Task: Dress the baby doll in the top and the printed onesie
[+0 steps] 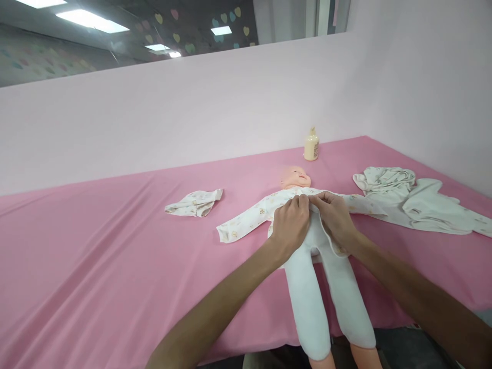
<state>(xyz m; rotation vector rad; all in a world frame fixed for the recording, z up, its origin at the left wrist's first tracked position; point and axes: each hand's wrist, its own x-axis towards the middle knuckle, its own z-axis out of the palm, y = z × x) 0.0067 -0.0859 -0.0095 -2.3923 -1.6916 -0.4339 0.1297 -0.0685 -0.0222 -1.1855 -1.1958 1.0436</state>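
Observation:
A baby doll (pixel 307 277) lies on its back, head away from me, its legs reaching past the near edge of the pink-covered table. It wears a white printed baby shirt (pixel 248 218) with both sleeves spread wide, and the front hangs partly apart below the chest. My left hand (pixel 291 224) is closed at the shirt's front, fingers pinching its cloth. Opposite it, my right hand (pixel 333 215) pinches the shirt's other side, the fingertips of both hands almost meeting at the chest. Whatever fastener lies between the fingertips is hidden.
A small printed cloth cap (pixel 195 203) lies left of the doll. Behind its head stands a cream pump bottle (pixel 311 145). Bunched white baby clothes (pixel 418 200) lie to the right. The pink sheet (pixel 126 261) has folds at left, and a pale wall (pixel 184 113) rises behind.

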